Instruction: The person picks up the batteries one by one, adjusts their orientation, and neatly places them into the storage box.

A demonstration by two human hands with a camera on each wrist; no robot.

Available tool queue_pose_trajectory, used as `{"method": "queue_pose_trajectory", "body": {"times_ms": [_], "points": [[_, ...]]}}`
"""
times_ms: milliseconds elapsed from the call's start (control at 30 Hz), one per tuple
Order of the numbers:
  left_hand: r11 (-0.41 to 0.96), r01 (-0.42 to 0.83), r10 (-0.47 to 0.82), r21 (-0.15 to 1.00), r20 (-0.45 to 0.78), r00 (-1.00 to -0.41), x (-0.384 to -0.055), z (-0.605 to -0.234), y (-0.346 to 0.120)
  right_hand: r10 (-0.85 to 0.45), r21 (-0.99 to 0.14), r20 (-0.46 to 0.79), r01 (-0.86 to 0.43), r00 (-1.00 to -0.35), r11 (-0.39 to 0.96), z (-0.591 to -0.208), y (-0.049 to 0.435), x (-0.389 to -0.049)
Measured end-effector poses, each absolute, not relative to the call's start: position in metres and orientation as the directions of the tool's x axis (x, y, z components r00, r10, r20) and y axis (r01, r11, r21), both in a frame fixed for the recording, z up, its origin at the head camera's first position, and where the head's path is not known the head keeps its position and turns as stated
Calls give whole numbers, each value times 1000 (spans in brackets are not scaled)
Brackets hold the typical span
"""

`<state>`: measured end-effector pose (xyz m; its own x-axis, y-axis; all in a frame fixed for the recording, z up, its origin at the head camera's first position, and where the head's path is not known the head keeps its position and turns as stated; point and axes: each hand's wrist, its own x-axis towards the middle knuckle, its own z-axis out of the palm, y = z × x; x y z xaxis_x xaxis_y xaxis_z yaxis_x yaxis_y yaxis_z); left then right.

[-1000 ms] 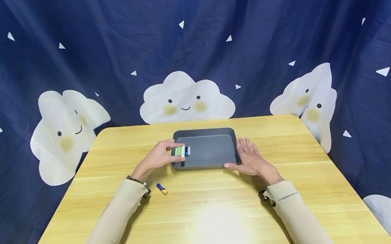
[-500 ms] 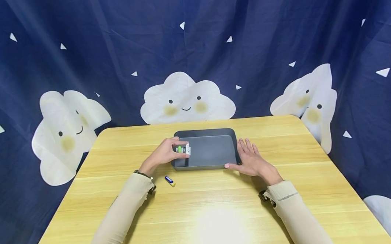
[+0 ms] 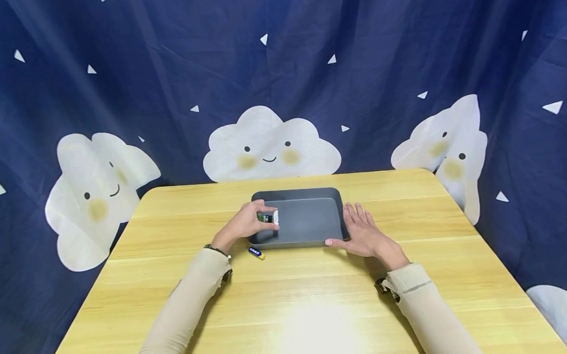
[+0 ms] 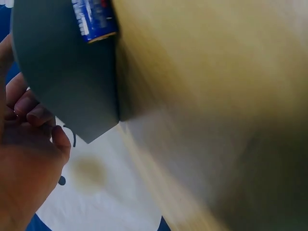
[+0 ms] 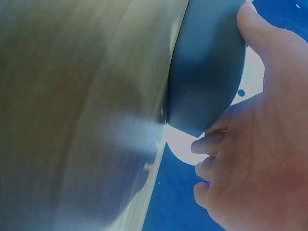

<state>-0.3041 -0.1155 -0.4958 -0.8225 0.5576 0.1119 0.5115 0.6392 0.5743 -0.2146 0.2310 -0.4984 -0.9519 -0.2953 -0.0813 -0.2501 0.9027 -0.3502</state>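
Note:
A dark grey tray (image 3: 310, 218) sits toward the back of the table. Over its left end, my left hand (image 3: 242, 222) pinches a small white battery (image 3: 276, 219) between thumb and forefinger. Behind it, partly covered by the fingers, are other batteries (image 3: 268, 219), dark and green. A blue and yellow battery (image 3: 256, 253) lies on the table by the tray's front wall, also in the left wrist view as a blue battery (image 4: 95, 19). My right hand (image 3: 366, 237) rests with fingers spread against the tray's right side, its thumb at the front right corner.
The wooden table (image 3: 289, 294) extends around the tray, with a bright glare at its front middle. A dark blue curtain (image 3: 268, 71) with white clouds hangs behind the table and along its sides.
My left hand has shifted right over the tray with the white battery. The blue and yellow battery has moved across the table, up and right, to the tray's front wall. My right hand stays put.

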Motion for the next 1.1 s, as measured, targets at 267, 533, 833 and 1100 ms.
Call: {"method": "queue_pose_trajectory", "body": {"times_ms": [267,533,833,1100], "points": [[692,579,582,431,140,-801,-308,-500,-107,-294,-363,-84,-246,-952,899,-499,232,-213],[742,571,574,351,107,-812,-312,-502,-101,-294,-370,-82,-244,-952,896,-500,231,-214],[781,544,558,307,50,-828,-312,-501,-99,-289,-368,-84,-240,-954,898,-499,231,-213],[787,534,554,309,29,-832,-314,-502,-98,-287,-374,-91,-235,-954,897,-499,230,-214]]}}
